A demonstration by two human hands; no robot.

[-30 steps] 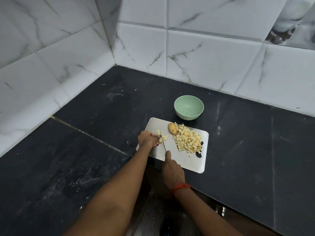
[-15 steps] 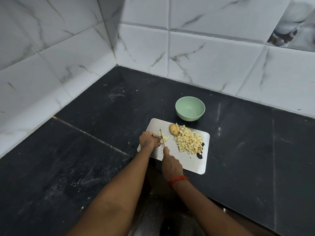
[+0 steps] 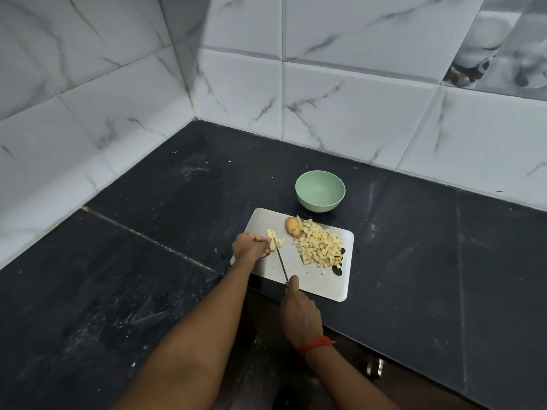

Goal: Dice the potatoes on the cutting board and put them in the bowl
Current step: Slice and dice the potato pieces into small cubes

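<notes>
Knife [image 3: 281, 260] draws back toward the near edge; right hand [image 3: 300, 316] grips its handle, left hand [image 3: 250, 247] pinches potato strips [image 3: 271, 242] at the left edge of the cutting board [image 3: 313, 287]. We judge dicing unfinished: diced pile [image 3: 319, 247] sits toward the right edge, bowl [image 3: 320, 204] beyond the far edge looks empty.

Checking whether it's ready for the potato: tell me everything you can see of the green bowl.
The bowl is round, pale green, matte, plastic-looking, upright and empty. It stands on the black counter just beyond the cutting board's far edge. Only the counter visibly touches it.
</notes>
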